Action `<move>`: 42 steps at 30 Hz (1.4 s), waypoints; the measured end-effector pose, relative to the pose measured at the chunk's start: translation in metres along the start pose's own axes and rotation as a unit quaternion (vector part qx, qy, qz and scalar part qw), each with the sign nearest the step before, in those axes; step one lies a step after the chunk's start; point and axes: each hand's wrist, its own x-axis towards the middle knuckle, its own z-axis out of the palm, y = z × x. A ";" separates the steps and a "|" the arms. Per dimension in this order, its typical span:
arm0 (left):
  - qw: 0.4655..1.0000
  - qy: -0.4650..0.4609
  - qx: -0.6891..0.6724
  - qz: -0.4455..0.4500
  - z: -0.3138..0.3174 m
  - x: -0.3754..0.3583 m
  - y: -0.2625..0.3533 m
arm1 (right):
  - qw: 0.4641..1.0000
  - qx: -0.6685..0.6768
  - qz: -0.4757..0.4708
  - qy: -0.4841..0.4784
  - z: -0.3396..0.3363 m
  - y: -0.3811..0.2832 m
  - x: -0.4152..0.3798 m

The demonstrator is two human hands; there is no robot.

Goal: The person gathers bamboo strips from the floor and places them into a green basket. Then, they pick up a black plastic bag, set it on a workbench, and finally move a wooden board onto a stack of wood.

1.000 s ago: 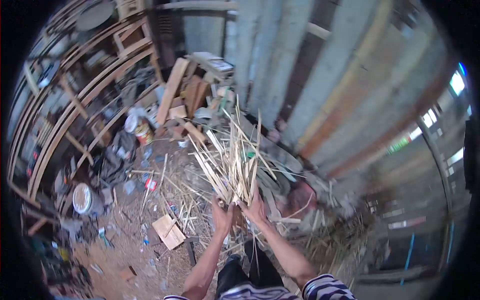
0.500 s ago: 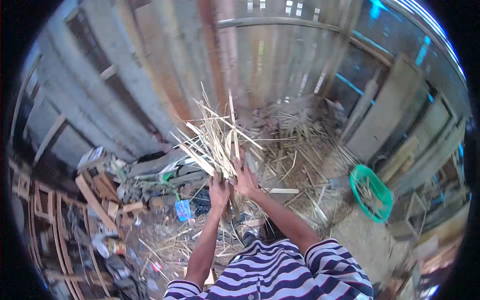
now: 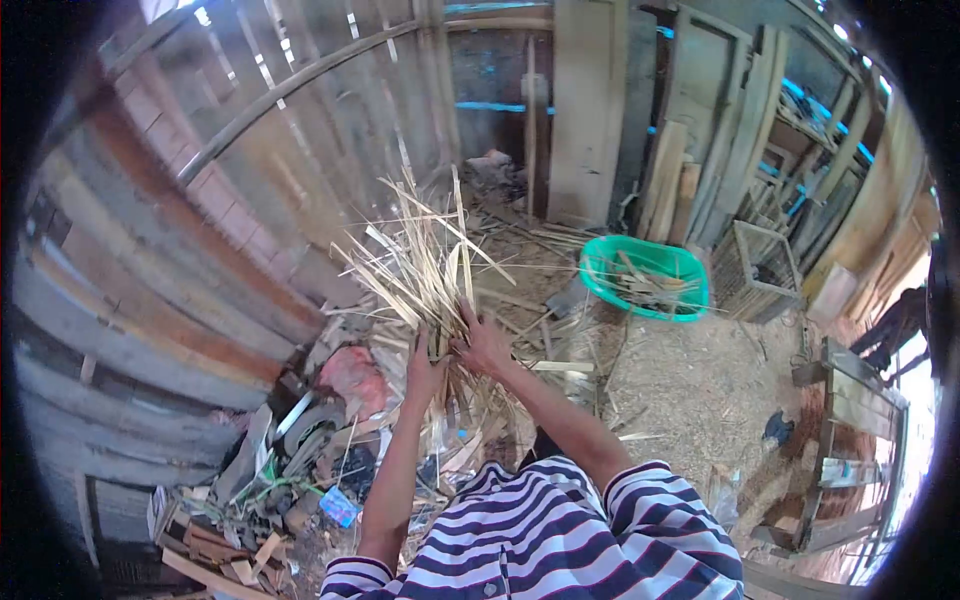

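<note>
Daylight glares through the wall gaps and right edge (harshly white), while fisheye distortion bends the borders.

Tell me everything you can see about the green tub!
The green tub looks like plastic. It is oval and open, with a rim, and sits upright on the ground. Pale strips lie jumbled inside, some poking past its right edge. A mesh-fronted box stands nearby. Neither the left hand nor right hand touches it.

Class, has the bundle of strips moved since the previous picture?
Yes, rightward. Judged against the tall pale panel standing behind the green basin, the bundle of strips now appears closer.
</note>
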 end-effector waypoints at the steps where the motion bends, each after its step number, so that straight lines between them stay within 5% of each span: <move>1: 1.000 -0.012 -0.002 -0.013 0.020 0.014 0.020 | 1.000 0.000 0.007 0.008 -0.017 0.024 0.012; 8: 0.989 -0.069 -0.122 0.042 0.171 0.120 0.140 | 0.996 0.038 0.025 0.076 -0.152 0.177 0.051; 10: 0.989 -0.069 -0.096 0.090 0.219 0.150 0.201 | 0.975 -0.040 -0.013 0.220 -0.213 0.232 0.057; 16: 0.956 -0.146 -0.230 0.108 0.331 0.197 0.278 | 0.967 -0.027 0.049 0.250 -0.319 0.307 0.046; 17: 0.967 -0.099 -0.162 0.170 0.345 0.200 0.294 | 0.964 -0.031 0.047 0.261 -0.331 0.321 0.046; 22: 0.957 -0.140 -0.197 0.162 0.412 0.217 0.342 | 0.953 -0.031 0.068 0.294 -0.372 0.398 0.056; 30: 0.953 -0.131 -0.267 0.063 0.558 0.271 0.356 | 0.967 -0.043 0.122 0.220 -0.401 0.535 0.125; 32: 0.966 -0.132 -0.220 0.025 0.614 0.294 0.344 | 0.966 -0.054 0.070 0.245 -0.412 0.570 0.159; 34: 0.938 -0.161 -0.300 -0.062 0.639 0.310 0.347 | 0.977 -0.048 0.099 0.181 -0.424 0.603 0.193; 38: 0.970 -0.093 -0.214 -0.072 0.701 0.331 0.339 | 0.991 -0.068 0.054 0.099 -0.423 0.664 0.247; 42: 0.943 -0.041 -0.301 -0.133 0.750 0.347 0.335 | 0.985 -0.170 0.008 0.024 -0.419 0.706 0.299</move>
